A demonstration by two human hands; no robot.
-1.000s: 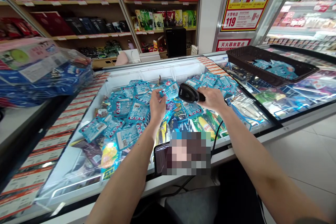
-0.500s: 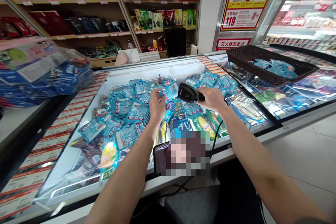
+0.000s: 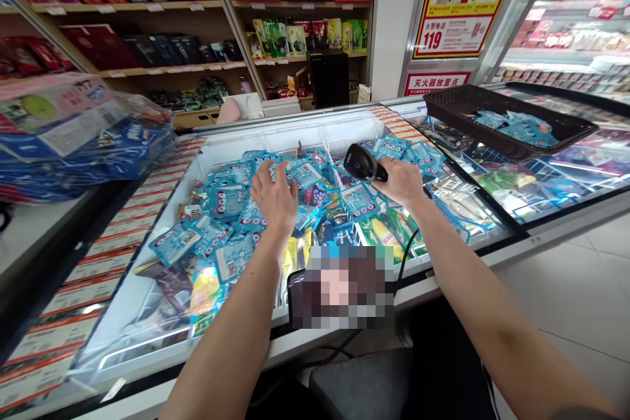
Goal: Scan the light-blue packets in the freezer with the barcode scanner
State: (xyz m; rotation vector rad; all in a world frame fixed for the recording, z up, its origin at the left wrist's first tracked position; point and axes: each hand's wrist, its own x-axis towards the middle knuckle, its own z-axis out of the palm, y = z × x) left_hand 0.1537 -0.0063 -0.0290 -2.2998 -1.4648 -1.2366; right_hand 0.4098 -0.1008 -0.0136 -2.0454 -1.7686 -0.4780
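My right hand (image 3: 401, 182) is wrapped round the handle of a black barcode scanner (image 3: 361, 162), its head pointing left over the freezer. My left hand (image 3: 274, 193) hovers above the heap of blue packets with its fingers spread and curved, nothing visible in it. Just right of those fingers lies a blue packet (image 3: 306, 174). More blue packets (image 3: 229, 200) cover much of the chest freezer (image 3: 290, 133), and one packet (image 3: 359, 201) rests below the scanner. The scanner's cable (image 3: 406, 252) drops from behind my right wrist.
At the right, a dark brown basket (image 3: 492, 134) holds several blue packets. Plastic-wrapped boxes (image 3: 73, 128) stand at the left, beside a strip of price labels (image 3: 98, 249). A phone-like device (image 3: 298, 298), partly pixelated, sits at the front rim. Stocked shelves (image 3: 157, 69) rise behind.
My left hand has released a blue packet, which now lies on the heap, and moved left with its fingers opening. The scanner has shifted slightly right and up in my right hand.
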